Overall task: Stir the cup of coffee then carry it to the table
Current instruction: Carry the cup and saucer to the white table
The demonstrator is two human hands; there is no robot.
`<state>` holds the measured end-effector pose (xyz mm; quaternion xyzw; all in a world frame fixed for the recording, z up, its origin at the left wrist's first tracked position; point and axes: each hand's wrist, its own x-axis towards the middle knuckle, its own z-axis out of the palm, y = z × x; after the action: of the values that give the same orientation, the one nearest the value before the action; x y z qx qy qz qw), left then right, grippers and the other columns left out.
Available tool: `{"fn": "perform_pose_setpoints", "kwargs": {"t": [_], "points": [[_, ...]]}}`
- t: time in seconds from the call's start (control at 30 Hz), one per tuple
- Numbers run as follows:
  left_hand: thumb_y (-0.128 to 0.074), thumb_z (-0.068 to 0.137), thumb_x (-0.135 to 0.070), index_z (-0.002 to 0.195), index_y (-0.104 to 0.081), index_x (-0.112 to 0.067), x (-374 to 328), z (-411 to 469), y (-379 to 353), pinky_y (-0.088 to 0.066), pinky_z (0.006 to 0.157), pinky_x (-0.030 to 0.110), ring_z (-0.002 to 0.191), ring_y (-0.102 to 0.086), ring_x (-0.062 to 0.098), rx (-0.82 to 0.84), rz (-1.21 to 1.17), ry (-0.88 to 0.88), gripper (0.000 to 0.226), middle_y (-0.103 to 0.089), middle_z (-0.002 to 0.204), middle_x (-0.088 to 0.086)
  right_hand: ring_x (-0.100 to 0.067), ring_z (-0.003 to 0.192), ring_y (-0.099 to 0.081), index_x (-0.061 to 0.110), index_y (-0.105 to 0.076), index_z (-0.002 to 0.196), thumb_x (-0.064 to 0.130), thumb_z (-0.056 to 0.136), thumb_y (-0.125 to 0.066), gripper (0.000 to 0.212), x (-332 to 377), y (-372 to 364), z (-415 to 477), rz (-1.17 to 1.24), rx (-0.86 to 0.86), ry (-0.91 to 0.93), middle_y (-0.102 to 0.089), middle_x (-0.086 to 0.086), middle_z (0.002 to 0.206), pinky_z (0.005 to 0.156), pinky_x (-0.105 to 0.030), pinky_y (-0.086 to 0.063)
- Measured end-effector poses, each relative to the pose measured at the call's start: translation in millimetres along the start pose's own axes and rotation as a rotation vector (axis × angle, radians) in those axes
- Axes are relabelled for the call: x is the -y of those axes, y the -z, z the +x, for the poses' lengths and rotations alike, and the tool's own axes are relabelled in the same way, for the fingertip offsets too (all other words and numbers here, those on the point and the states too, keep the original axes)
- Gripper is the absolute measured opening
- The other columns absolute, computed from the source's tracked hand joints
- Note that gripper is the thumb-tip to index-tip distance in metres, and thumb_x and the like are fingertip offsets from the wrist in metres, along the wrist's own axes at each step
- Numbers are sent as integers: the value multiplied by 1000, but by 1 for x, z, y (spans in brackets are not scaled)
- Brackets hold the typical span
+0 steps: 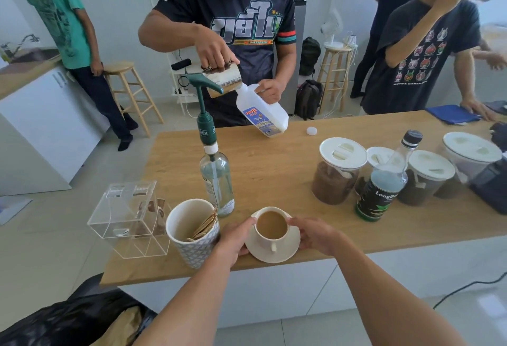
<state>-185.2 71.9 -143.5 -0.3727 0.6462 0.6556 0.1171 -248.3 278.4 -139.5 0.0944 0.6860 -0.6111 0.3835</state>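
Wooden counter (288, 159), people behind cut off at the top. The cup of coffee (271, 227) sits on its saucer (274, 255) near the front edge. The left hand (236, 238) and right hand (315, 236) each grip a saucer side, thumbs by the cup rim. Fingers underneath hidden; lifted or resting, can't tell.

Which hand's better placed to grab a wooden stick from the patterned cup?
Left, probably. The left hand holds the saucer's left edge, beside the patterned cup; the right hand is on the saucer's far side, coffee cup between.
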Motion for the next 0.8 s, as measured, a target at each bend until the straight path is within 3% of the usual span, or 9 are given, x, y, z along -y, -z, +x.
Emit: {"fn": "perform_pose_setpoints", "kwargs": {"t": [0.1, 0.33, 0.43, 0.5, 0.67, 0.8], "points": [[-70, 81, -42, 96, -68, -17, 0, -1, 0, -55, 78, 35, 85, -62, 20, 29, 14, -4, 29, -66, 91, 5, -22, 77, -68, 6, -68, 111, 28, 87, -71, 33, -3, 6, -6, 24, 25, -10, -72, -9, 84, 69, -35, -58], [-72, 78, -42, 91, -69, -18, -1, -6, -15, -53, 65, 30, 82, -62, 19, 162, 54, 1, 27, -66, 85, 2, -26, 84, -70, 7, -66, 116, 29, 87, -71, 36, -13, 28, -28, 70, 37, -12, -70, -12, 96, 69, -36, -59], [-74, 76, -41, 88, -69, -17, -1, -13, -30, -52, 60, 29, 75, -62, 18, 225, 81, -6, 27, -64, 77, 1, -25, 89, -65, 5, -64, 119, 31, 85, -72, 43, -22, 48, -41, 79, 3, -19, -66, -12, 99, 77, -37, -56], [-74, 76, -40, 90, -70, -16, -1, -16, -39, -53, 61, 29, 74, -62, 19, 269, 86, -11, 29, -64, 77, 2, -28, 97, -63, 6, -63, 120, 32, 84, -74, 46, -25, 59, -49, 74, -9, -39, -65, -13, 105, 85, -39, -54], [-74, 78, -37, 96, -71, -11, 4, -26, -73, -53, 60, 29, 66, -63, 18, 365, 100, -15, 31, -65, 70, 2, -29, 105, -63, 7, -61, 124, 30, 82, -76, 51, -39, 89, -74, 135, -55, -61, -62, -16, 119, 82, -39, -55], [-74, 79, -37, 98, -69, -12, 10, -34, -107, -52, 67, 31, 67, -60, 18, 426, 137, -20, 32, -64, 73, 2, -28, 100, -64, 8, -63, 121, 31, 79, -79, 51, -58, 117, -99, 185, -104, -66, -63, -13, 112, 79, -38, -55]]}}
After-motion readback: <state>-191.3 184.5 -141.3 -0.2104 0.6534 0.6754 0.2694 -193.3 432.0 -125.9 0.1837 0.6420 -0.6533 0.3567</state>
